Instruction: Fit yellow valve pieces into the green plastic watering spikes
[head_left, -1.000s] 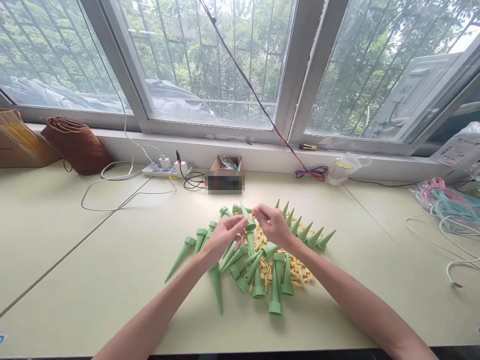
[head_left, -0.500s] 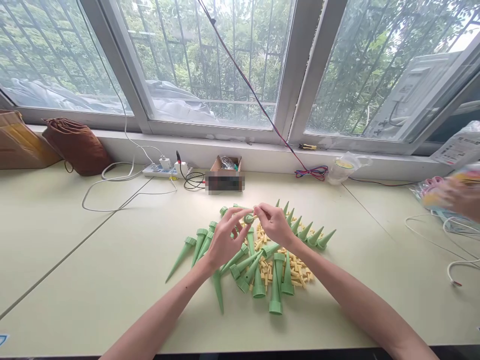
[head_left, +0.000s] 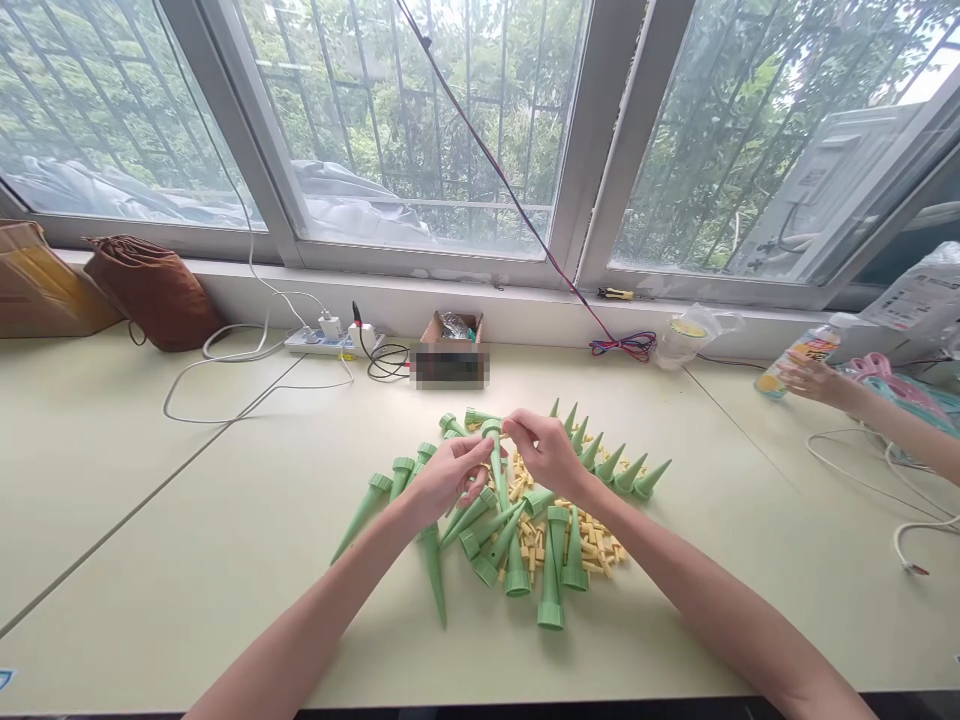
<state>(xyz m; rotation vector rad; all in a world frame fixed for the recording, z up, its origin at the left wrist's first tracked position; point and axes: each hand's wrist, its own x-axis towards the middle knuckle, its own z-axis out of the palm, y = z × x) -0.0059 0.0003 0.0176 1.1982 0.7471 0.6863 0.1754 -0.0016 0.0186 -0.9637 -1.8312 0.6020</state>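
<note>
My left hand is closed around a green plastic cone spike, held upright with its wide end up. My right hand pinches at the top of that same spike; whatever small piece sits between its fingertips is too small to make out. Both hands hover over a pile of green cone spikes and small yellow plastic pieces on the pale green table. A row of spikes stands with points up to the right of my hands.
A small cardboard box sits behind the pile, with a power strip and white cables to its left. A brown bag lies far left. Another person's hand holds a bottle at the right, near coiled cords.
The green spike has turned upright in my left hand, and my right hand has stayed at its top. The other person's hand moved left from the right edge with a bottle.
</note>
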